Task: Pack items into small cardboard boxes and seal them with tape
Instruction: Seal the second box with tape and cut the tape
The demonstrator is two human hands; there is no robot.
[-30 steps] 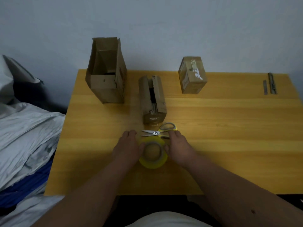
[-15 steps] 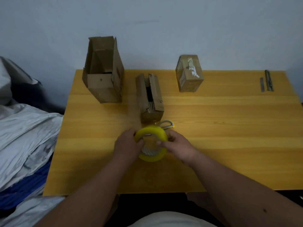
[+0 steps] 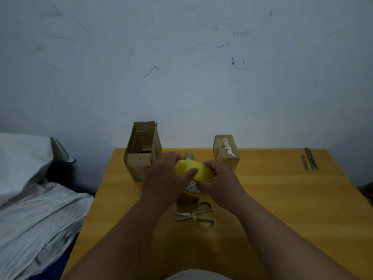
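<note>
yellow roll of packing tape (image 3: 193, 173) is held up above the wooden table (image 3: 282, 199), gripped by the left hand (image 3: 165, 178) and right hand (image 3: 219, 179), likely hunting its loose end; half-hidden small cardboard box (image 3: 186, 199) waits underneath, yellow-handled scissors (image 3: 198, 216) nearby for cutting.

Both hands grip a yellow tape roll (image 3: 193, 171) above the table (image 3: 282, 199): left hand (image 3: 167, 178), right hand (image 3: 219, 181). Scissors (image 3: 198, 216) lie just below the roll; an open box (image 3: 141, 152) stands left of it.

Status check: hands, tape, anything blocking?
Left hand and right hand grip tape roll, raised. Small box mostly hidden behind it. Scissors on table, clear.
</note>
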